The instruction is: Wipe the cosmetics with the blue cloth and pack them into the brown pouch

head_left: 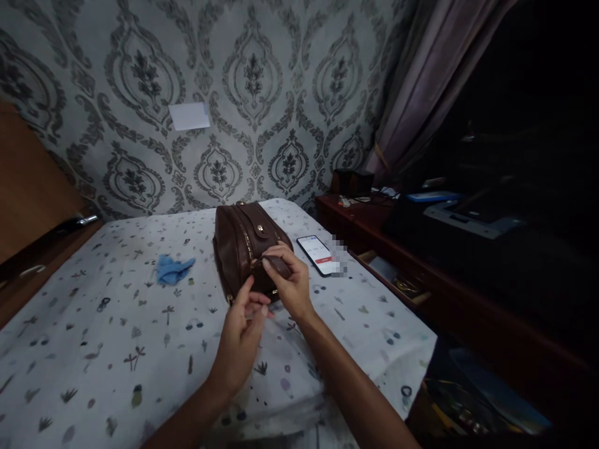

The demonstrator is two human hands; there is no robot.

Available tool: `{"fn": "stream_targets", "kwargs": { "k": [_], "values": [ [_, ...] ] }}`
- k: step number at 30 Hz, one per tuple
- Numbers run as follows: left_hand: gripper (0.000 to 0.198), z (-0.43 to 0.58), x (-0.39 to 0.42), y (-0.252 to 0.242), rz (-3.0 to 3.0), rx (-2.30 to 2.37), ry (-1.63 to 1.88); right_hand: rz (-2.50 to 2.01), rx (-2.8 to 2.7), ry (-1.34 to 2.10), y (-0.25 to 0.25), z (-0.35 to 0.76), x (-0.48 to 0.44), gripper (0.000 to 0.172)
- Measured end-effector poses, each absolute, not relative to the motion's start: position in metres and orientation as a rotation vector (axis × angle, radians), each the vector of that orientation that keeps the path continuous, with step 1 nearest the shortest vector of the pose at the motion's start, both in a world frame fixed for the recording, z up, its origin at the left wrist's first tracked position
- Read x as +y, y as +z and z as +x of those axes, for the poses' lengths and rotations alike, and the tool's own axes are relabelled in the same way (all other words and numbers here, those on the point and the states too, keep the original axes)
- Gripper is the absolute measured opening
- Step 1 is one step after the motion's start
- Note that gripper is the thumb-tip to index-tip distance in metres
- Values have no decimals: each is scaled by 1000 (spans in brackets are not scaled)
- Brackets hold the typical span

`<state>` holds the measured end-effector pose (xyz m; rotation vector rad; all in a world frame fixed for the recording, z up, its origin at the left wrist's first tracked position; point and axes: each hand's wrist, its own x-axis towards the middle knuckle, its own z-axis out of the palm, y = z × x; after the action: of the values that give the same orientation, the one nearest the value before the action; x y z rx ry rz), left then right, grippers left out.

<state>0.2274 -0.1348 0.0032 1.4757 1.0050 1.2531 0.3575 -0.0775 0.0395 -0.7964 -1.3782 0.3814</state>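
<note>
A brown leather-look toiletry bag (234,243) with gold zips and a snap strap (256,224) stands on the patterned white cloth. My right hand (290,274) pinches the short brown side handle (277,264) at the bag's near end, thumb on top. Just left of it, my left hand (244,327) reaches to the bag's lower near edge. Its index fingertip touches the bag, while the thumb is held apart and the other fingers are loosely bent; I see nothing in it. Part of the bag's near end is hidden behind my fingers.
A crumpled blue cloth (174,269) lies left of the bag. Right of it rests a phone (317,254) with a lit screen. Beyond the table's right edge is a dark red desk (355,215) with a partly open drawer (393,277). Patterned wallpaper rises behind.
</note>
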Motion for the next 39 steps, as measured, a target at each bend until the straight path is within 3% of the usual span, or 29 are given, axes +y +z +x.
{"fn": "stream_targets", "kwargs": {
  "k": [4, 12, 18, 26, 34, 39],
  "values": [
    [57, 238, -133, 12, 983, 870, 1284, -798, -1387, 382, 40, 358, -78, 11],
    [28, 249, -128, 24, 386, 836, 1324, -812, -1373, 394, 40, 358, -78, 11],
    [37, 251, -135, 36, 105, 684, 1193, -803, -1374, 403, 40, 358, -78, 11],
    [38, 251, -140, 38, 284, 603, 1220, -805, -1382, 394, 39, 359, -78, 11],
    [59, 251, -155, 26, 271, 586, 1188, -777, -1372, 393, 37, 360, -76, 10],
    [52, 259, -146, 27, 102, 495, 1181, -792, -1389, 390, 37, 360, -77, 10]
  ]
}}
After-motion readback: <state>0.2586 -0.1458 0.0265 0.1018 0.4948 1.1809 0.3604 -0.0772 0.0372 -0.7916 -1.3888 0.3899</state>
